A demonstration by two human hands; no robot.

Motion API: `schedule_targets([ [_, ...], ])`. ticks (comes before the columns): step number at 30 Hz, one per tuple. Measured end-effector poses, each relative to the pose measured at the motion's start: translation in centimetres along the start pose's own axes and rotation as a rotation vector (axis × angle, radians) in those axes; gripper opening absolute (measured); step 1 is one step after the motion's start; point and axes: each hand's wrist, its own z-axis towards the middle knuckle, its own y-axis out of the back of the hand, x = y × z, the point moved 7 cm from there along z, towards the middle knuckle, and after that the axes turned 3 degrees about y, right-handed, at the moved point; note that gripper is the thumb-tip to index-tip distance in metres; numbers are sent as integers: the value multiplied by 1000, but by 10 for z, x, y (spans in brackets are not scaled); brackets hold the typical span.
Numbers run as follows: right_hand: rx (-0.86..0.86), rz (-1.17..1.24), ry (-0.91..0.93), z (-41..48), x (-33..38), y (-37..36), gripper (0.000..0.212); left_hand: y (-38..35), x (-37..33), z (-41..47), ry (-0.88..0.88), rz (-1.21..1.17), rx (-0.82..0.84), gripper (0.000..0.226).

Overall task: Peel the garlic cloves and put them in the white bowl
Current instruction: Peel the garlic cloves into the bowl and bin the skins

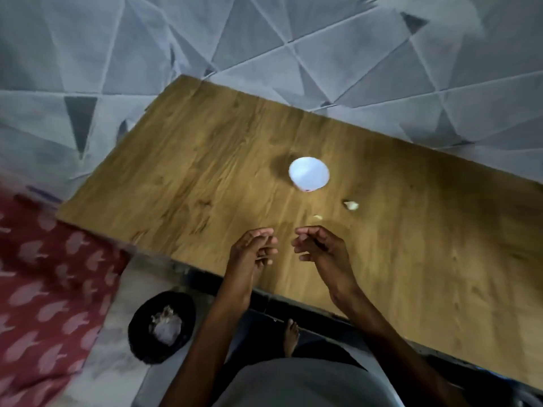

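Wooden tabletop (pixel 205 171) is pictured from above, with a white bowl (pixel 308 173) set near its middle. One garlic clove (pixel 351 205) is seen lying on the wood to the right of the bowl, apart from it, and a smaller pale scrap (pixel 317 217) is seen between the bowl and the hands. Both hands are held over the table's near edge, close together but not touching. The left hand (pixel 254 249) is shown with fingers curled inward; whether anything small is pinched in it cannot be told through the blur. The right hand (pixel 320 248) is loosely curled, and nothing is seen in it. A black bowl (pixel 141 327) of papery peelings (pixel 166 326) is placed on the floor at left, beside a red patterned cloth (pixel 44 289).
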Motion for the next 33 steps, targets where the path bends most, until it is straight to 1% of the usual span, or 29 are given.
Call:
schedule_targets([
  [4,-96,64,-1,19,1,62,15,-61,-1,19,-35,70,38,15],
  [8,-153,73,-31,41,-10,96,14,-98,3,51,-119,259,21,15],
  [10,-168,55,-48,52,-18,106,13,-108,8,70,-178,411,4,14],
  [14,-190,-2,-81,72,-37,116,14,-120,15,104,-336,815,-6,14],
  [18,-215,-159,-45,97,-48,125,11,-133,15,134,-451,1039,0,15],
  [23,-203,-319,-40,122,-62,128,10,-143,25,155,-465,1324,90,27],
  [27,-198,-354,-35,132,-71,127,15,-144,33,165,-530,1412,130,26],
  [30,-203,-409,-20,135,-75,126,10,-145,38,173,-533,1462,144,27],
  [32,-208,-407,-34,137,-78,125,12,-146,44,176,-527,1504,175,28],
  [33,-215,-401,-30,137,-79,125,12,-149,43,176,-553,1488,189,26],
])
